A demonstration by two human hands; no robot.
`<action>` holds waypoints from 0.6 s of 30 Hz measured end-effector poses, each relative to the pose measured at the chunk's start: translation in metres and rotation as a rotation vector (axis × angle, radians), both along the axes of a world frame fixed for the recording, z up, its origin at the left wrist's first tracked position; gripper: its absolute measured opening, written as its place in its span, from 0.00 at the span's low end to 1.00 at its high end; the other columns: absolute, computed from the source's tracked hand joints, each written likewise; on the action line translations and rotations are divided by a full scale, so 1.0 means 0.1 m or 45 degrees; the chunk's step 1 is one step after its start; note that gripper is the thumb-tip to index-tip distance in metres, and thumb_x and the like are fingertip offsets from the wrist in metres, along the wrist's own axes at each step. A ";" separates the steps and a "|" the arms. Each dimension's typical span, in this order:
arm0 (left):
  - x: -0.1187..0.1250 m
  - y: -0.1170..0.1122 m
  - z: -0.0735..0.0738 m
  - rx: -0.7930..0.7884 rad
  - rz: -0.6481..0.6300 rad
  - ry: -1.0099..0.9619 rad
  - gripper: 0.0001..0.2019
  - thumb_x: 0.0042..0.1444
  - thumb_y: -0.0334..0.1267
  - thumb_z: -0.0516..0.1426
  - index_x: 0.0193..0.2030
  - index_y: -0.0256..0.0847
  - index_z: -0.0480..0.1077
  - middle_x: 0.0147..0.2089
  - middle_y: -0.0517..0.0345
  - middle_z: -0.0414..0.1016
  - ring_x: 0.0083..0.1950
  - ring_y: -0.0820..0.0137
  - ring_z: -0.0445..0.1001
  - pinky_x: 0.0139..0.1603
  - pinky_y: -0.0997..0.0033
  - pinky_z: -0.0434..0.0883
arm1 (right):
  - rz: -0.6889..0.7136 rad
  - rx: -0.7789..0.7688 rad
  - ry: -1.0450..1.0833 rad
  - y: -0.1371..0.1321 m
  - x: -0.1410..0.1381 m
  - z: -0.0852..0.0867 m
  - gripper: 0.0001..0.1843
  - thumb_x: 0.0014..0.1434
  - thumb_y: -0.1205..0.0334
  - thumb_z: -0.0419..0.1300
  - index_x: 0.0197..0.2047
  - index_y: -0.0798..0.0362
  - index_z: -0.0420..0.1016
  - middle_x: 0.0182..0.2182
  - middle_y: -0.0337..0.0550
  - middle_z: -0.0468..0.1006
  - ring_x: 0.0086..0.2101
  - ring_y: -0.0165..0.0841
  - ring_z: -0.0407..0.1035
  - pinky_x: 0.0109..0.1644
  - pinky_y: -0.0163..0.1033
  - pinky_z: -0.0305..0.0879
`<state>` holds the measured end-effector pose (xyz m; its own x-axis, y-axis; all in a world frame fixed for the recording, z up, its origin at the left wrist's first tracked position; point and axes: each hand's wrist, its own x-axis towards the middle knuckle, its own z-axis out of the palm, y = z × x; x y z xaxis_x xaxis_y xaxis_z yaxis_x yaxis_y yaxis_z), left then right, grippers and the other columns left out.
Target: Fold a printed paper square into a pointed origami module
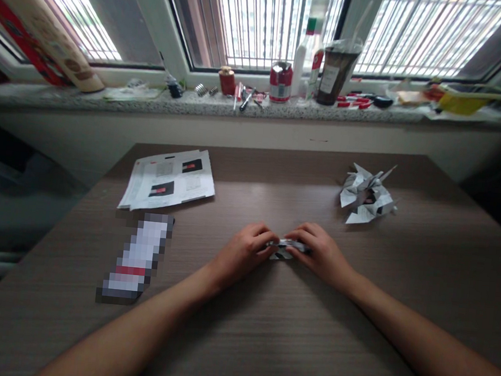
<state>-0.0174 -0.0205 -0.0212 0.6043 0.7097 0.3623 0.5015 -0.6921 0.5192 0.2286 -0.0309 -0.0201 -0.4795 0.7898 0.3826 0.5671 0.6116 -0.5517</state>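
Mid-desk (236, 340), both hands, left hand (244, 251) and right hand (318, 252), pinch closed on a small folded paper piece (286, 247); looks light, creasable, best held by its ends.

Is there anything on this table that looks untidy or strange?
Little stands out. The paper sheets lie askew to the table edge. Both hands pinch a small folded paper piece; similar folded paper pieces sit heaped far right.
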 end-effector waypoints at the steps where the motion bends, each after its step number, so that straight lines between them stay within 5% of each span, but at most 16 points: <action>1: 0.00 0.00 0.00 -0.011 0.001 -0.006 0.04 0.67 0.34 0.61 0.47 0.40 0.76 0.44 0.53 0.75 0.44 0.65 0.76 0.46 0.64 0.75 | 0.002 0.000 0.003 0.00 0.00 0.00 0.06 0.68 0.59 0.63 0.47 0.49 0.79 0.42 0.47 0.78 0.44 0.41 0.72 0.48 0.47 0.70; 18: 0.03 -0.03 0.03 -0.198 0.015 -0.060 0.02 0.67 0.33 0.60 0.43 0.39 0.76 0.41 0.56 0.75 0.40 0.69 0.75 0.42 0.71 0.71 | 0.001 0.051 -0.096 -0.02 -0.04 -0.05 0.05 0.68 0.61 0.64 0.43 0.52 0.80 0.38 0.46 0.78 0.41 0.40 0.70 0.44 0.44 0.67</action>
<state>-0.0140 -0.0233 -0.0185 0.5803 0.7663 0.2757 0.4816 -0.5959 0.6426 0.2247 -0.0332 -0.0255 -0.5086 0.7743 0.3766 0.6056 0.6326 -0.4828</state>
